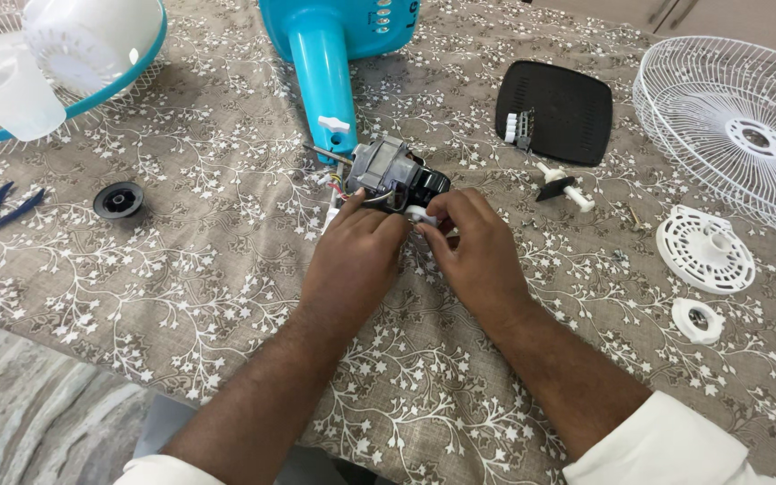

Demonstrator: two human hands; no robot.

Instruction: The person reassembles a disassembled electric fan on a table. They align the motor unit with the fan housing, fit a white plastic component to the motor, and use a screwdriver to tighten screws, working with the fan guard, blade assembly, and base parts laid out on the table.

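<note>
A grey and black fan motor (394, 176) with coloured wires lies on the patterned tablecloth at the end of a blue fan stand (323, 76). My left hand (358, 251) rests against the motor's near side and steadies it. My right hand (475, 242) pinches a small white plastic part (418, 215) at the motor's near end. Whether that part is fixed to the motor is hidden by my fingers.
Around lie a white wire fan guard (736, 121), a black rear cover (557, 110), a white round cap (704, 249), a white ring nut (697, 321), a black knob (119, 199), blue pliers (6, 212), and fan blades in a blue-rimmed guard (56, 54).
</note>
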